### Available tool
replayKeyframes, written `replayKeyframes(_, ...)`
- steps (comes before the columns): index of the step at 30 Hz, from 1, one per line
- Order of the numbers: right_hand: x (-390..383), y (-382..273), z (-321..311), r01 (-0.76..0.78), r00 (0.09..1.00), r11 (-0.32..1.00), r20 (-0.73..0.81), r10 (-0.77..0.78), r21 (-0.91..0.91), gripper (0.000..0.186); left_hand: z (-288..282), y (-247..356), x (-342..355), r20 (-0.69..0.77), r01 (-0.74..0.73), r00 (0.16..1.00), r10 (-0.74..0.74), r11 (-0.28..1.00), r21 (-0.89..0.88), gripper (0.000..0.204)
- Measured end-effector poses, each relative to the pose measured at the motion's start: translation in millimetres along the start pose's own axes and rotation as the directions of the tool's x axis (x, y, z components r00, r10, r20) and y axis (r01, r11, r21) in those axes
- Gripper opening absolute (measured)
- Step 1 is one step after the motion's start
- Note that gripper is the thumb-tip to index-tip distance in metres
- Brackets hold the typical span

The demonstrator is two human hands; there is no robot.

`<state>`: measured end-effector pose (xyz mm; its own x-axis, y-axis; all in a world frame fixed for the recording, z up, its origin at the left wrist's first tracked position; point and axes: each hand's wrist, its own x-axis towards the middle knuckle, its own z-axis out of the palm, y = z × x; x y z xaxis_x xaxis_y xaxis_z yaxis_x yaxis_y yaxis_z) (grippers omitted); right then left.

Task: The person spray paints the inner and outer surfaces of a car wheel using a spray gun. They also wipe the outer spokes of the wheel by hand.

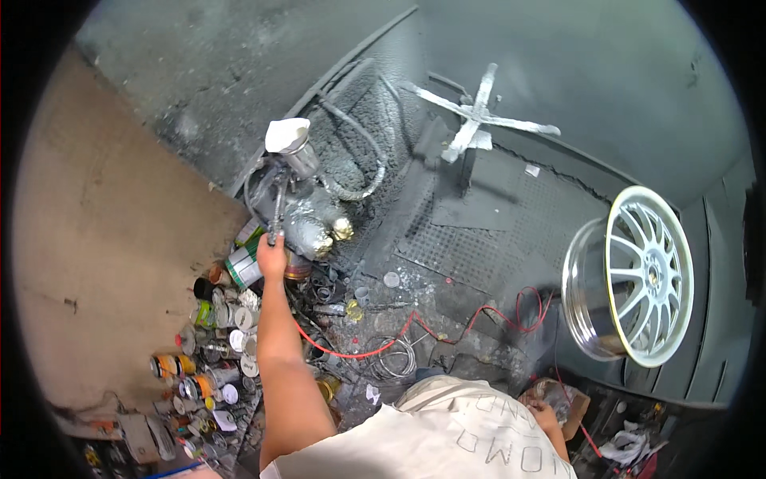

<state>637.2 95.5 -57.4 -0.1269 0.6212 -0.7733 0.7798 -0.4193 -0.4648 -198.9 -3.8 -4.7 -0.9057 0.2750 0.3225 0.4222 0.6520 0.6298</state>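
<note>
While the spoked wheel (651, 278) stands on edge with its pale face showing, look well over to its left: there's the left hand (272, 255), arm at full stretch, fingers clamped around the lower end of a spray gun (280, 199). That's the piece being handled, far to the wheel's left and a touch higher, handle pointing down, metal cup (302, 161) on top, a crumpled white cover (287, 135) over the cup. Just beside that fist, on the side toward the wheel, sits a grey, lumpy bundle (306, 227) with golden ends; a green-and-white tin (243, 263) pokes out right by the knuckles.

And the right hand (544, 417)? Down below the wheel and slightly left of it, close to the person's side, near a cardboard box (578, 409) with clear plastic in it. It's partly hidden from me, so I can't tell whether those fingers are apart or together.

Across the floor snakes a red hose (351, 354), looping up close to the wheel's left side. Above and left of the wheel, a cross-shaped stand (476, 118), caked in pale coating! Far left of the wheel and lower, a crowd of cans (219, 359), jammed together, lids splattered, some tipped over.
</note>
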Motion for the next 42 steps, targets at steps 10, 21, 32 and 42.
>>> replayKeyframes(10, 46.3, 10.1, 35.9, 0.273, 0.961, 0.932, 0.028, -0.274, -0.238, 0.058, 9.6, 87.4, -111.9, 0.361, -0.255, 0.904, 0.229, 0.967, 0.024, 0.057)
replayKeyframes(21, 28.5, -10.1, 55.1, 0.44, 0.892, 0.883, -0.191, -0.41, 0.161, 0.082, 59.6, 191.9, -443.4, 0.846, -0.317, 0.275, 0.456, 0.874, -0.368, 0.044)
replayKeyframes(32, -52.8, 26.4, -93.2, 0.653, 0.508, 0.674, -0.86, -0.051, 0.345, 0.08, 45.7, 328.8, -658.1, 0.83, 0.114, -0.187, 0.525, 0.851, -0.512, 0.046)
replayKeyframes(42, -131.0, -8.4, -223.9, 0.814, 0.507, 0.403, -0.851, -0.141, 0.418, 0.068, 7.7, 434.0, -680.2, 0.489, 0.357, -0.498, 0.716, 0.683, -0.637, 0.064)
